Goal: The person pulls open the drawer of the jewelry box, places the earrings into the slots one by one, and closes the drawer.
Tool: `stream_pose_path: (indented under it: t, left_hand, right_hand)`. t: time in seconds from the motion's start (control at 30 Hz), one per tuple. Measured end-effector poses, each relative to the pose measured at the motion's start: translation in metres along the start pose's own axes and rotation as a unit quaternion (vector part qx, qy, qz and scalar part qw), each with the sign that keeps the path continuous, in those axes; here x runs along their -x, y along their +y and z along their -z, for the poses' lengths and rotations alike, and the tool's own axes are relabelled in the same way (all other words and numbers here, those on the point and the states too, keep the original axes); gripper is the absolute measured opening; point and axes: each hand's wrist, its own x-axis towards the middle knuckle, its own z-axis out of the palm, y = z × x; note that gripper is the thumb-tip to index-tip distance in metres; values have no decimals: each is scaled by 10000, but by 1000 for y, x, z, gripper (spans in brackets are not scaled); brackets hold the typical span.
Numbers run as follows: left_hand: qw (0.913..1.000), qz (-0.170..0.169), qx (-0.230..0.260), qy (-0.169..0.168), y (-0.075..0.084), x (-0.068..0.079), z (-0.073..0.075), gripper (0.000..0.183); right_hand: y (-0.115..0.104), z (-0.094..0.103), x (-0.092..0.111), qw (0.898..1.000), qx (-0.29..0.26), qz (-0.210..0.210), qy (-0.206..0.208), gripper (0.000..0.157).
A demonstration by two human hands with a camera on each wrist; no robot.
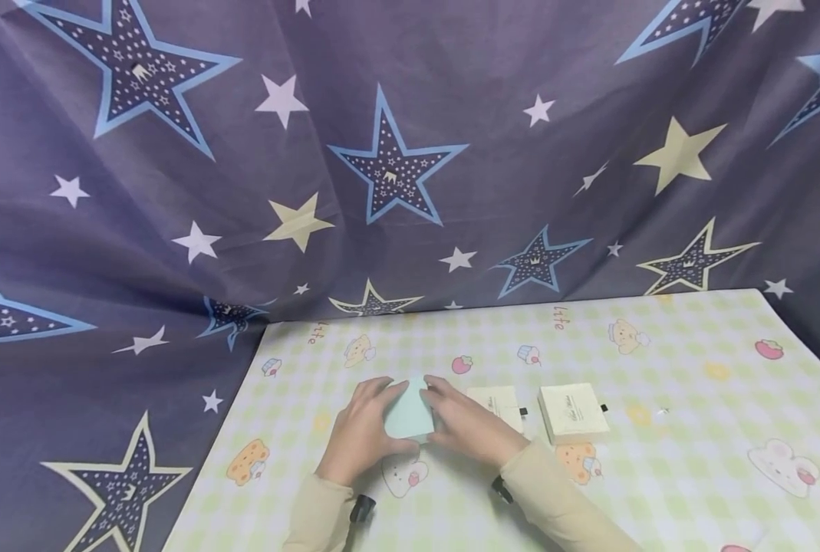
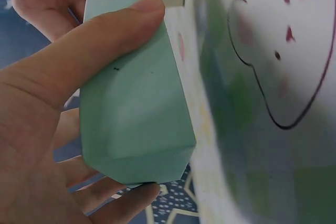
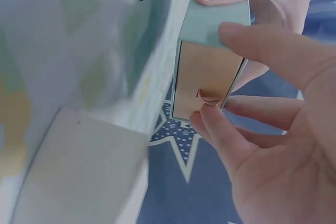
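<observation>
"What are the hands up to, in the head view?"

"The left hand (image 1: 361, 433) and the right hand (image 1: 468, 422) sit close together, one on either side of a pale green box (image 1: 410, 414). It's held between them, above the patterned cloth (image 1: 686, 368)."

"Anything beside them?"

"Two cream boxes, off the right hand's outer side. The nearer box (image 1: 502, 400) is partly covered by that hand and arm. The farther box (image 1: 575, 414) lies apart from the hand, with a black tab (image 1: 604, 408) on its outer end. A starry curtain (image 1: 410, 253) hangs beyond both hands."

"And from the left wrist?"

"The left thumb stretches across the broad green face while the fingers bend round behind, so that hand has a proper hold. A fingertip of the right hand rests at the far end."

"The right wrist?"

"The right thumb presses the green side. Its fingertips meet a small flap (image 3: 210, 97) on the box's peach-coloured end (image 3: 194, 69); whether they pinch it, I can't tell. A cream box also shows close by that hand."
</observation>
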Motion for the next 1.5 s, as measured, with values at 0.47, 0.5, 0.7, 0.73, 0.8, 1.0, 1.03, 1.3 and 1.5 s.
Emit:
stream_pose_path:
  t: [0.47,0.5,0.7,0.73,0.8,1.0,1.03,1.3,1.5]
  left_hand:
    - [9977,-596,-320,7,42,18,-1,86]
    - [9974,-628,-347,4,44,19,-1,85]
    - [9958,-822,-412,-33,58,23,-1,82]
    - [9955,-856,-405,-35,60,24,-2,82]
    - [9949,-923,-407,-35,64,26,-3,82]
    - [9935,-1076,-364,-87,74,28,-13,81]
    - [9933,-1101,-346,-102,75,28,-16,80]
    - [9925,-1168,-282,-236,85,33,-22,80]
    - [9915,-1218,-303,-347,91,36,-27,79]
  right_hand:
    - [-3,27,54,9995,272,-8,-174,58]
    - [-3,28,57,9994,274,-38,-192,58]
    - [-5,36,73,9995,251,-91,-173,58]
    - [-5,37,76,9995,273,-76,-155,58]
    - [-6,40,82,9993,345,-32,-117,57]
    - [1,46,99,9988,468,117,-90,48]
    - [2,47,101,9988,463,132,-110,46]
    - [5,54,115,9985,413,183,-298,46]
    - [7,54,123,9976,571,151,-362,46]
